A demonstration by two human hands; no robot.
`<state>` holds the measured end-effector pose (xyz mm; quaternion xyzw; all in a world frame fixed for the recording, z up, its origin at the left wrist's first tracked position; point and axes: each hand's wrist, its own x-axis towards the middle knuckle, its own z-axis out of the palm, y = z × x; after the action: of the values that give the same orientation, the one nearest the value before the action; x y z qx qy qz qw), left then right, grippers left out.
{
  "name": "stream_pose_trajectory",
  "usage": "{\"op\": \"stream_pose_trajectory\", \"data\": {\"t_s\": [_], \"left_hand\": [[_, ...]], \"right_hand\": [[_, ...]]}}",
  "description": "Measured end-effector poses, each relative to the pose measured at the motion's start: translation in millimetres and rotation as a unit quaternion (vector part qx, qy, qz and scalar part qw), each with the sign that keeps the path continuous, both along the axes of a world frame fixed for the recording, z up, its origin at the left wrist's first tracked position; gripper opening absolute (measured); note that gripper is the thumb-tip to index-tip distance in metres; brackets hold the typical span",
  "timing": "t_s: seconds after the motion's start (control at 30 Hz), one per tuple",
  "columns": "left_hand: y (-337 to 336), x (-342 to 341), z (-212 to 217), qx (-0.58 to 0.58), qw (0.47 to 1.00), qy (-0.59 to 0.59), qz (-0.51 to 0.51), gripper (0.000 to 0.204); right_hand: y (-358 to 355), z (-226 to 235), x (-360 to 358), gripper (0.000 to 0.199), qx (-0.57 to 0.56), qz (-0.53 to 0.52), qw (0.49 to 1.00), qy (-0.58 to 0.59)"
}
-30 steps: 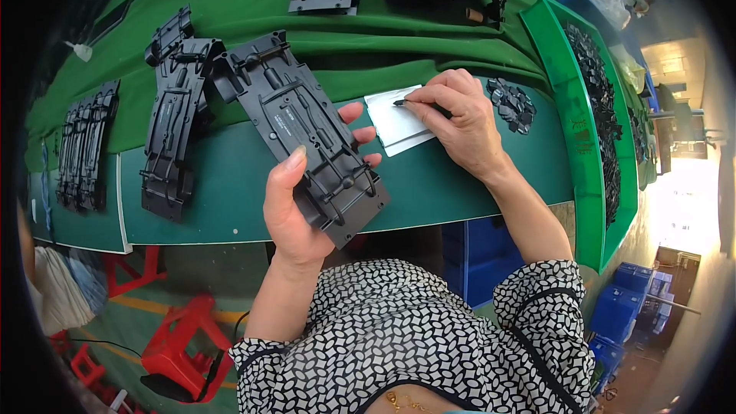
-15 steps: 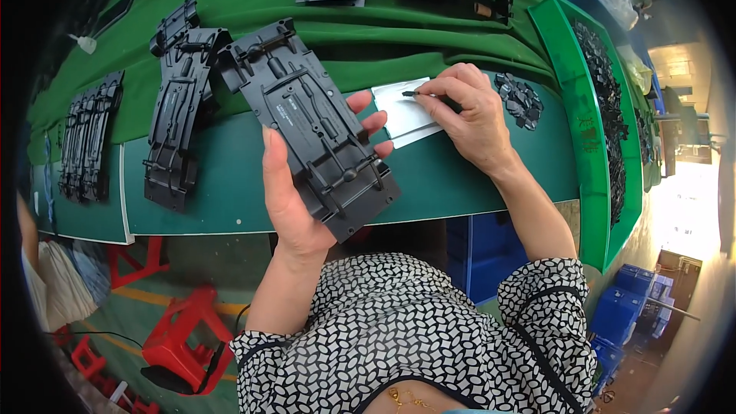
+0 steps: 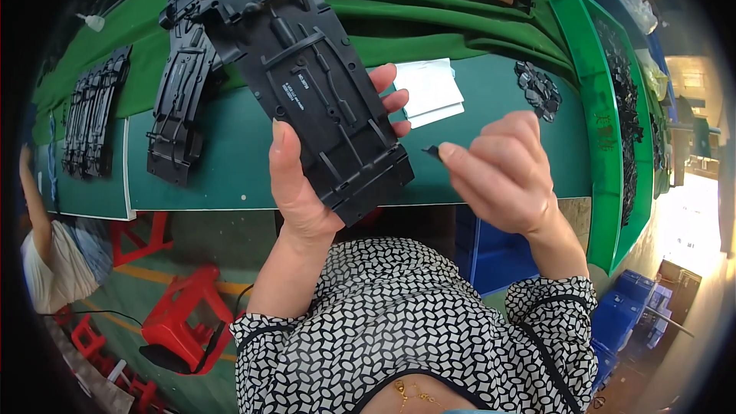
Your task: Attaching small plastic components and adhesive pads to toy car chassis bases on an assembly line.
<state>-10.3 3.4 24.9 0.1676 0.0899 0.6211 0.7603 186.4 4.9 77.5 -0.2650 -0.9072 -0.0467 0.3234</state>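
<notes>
A long black plastic chassis part (image 3: 318, 92) is tilted up in my left hand (image 3: 299, 184), its moulded rods and ribs facing me. My thumb lies along its near left edge and my fingertips show past its right edge. Between the thumb and index finger of my right hand (image 3: 510, 172) is a small black plastic piece (image 3: 432, 152), held just right of the chassis part's near end. Behind that hand a white paper pad (image 3: 429, 90) lies on the table, and a pile of small black pieces (image 3: 538, 90) sits to its right.
More black chassis parts (image 3: 175, 100) lie at left, with a row of others (image 3: 96, 119) farther left. A green bin (image 3: 602, 161) of black pieces stands at right. Green cloth (image 3: 429, 23) covers the table's far side. A red stool (image 3: 184, 322) stands below; another person's arm (image 3: 37, 199) shows at far left.
My right hand has drawn back from the white pad toward me, bringing the small black piece nearer the chassis part. The chassis part now appears slightly higher and larger in view.
</notes>
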Motion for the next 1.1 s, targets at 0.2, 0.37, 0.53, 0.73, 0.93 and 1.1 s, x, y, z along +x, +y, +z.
{"op": "stream_pose_trajectory", "data": {"t_s": [0.2,0.37,0.53,0.73,0.93,1.1], "left_hand": [[-1.4,0.7,0.3,0.017,0.999,0.034,0.017,0.091],[-3.0,-0.2,-0.5,0.024,0.999,0.043,0.014,0.091],[-3.0,0.5,-0.1,0.025,0.998,0.05,0.012,0.091],[-1.5,-1.4,-4.4,0.051,0.996,0.075,0.007,0.088],[-4.2,-1.6,-0.1,0.026,0.994,0.106,0.02,0.097],[-4.2,-2.8,-1.5,0.03,0.992,0.122,0.013,0.099]], "right_hand": [[-10.1,-3.6,-7.9,0.026,0.059,0.034,0.997,-0.032],[-10.5,-5.9,-13.3,0.019,0.066,0.039,0.996,-0.039],[-9.8,-7.7,-13.9,0.017,0.068,0.049,0.995,-0.048],[-9.1,-9.1,-13.4,0.018,0.064,0.057,0.994,-0.066],[-6.4,-8.1,-16.5,0.015,0.072,0.071,0.993,-0.069],[-8.4,-6.6,-17.1,0.012,0.06,0.075,0.992,-0.087]]}}
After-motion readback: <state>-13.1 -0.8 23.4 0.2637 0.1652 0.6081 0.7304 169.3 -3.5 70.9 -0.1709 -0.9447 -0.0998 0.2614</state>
